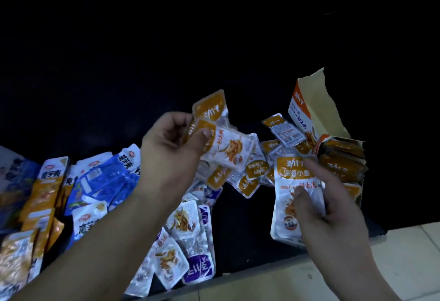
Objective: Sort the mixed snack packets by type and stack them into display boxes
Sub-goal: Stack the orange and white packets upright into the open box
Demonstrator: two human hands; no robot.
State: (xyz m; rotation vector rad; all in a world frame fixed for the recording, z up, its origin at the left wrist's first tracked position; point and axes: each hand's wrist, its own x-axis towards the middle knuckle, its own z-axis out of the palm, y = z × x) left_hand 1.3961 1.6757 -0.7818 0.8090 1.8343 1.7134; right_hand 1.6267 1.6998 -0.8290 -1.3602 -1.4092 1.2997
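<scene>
Here both hands are gathering one kind. The left hand point(171, 138) pinches a few orange packets point(228, 146), thumb on top and fingers curled beneath, so they fan out loosely and sit at odd angles. The right hand point(333, 200) grips a stack point(292, 181) of the same orange kind, face up, thumb pressed across the front and fingers wrapped behind. Holding them squared like this probably lets the left hand feed its packets onto the stack before it goes into the box.

The box point(309, 103) stands just beyond the right hand, its top torn open and its flap sticking up. A row of orange packets already stands packed on edge in it point(340, 157). Between the hands and the box lies a loose pile point(252, 172) of more orange packets, some face down.

Purple packets point(197, 269) lie below the left wrist, partly mixed into the edge of the pile, so they are likely to be picked up by mistake. Blue packets point(107, 176) and yellow packets point(45, 193) sit further left, well apart from the box. A pale ledge point(404, 253) runs along the near edge. The torn flap may snag the stack on entry.
</scene>
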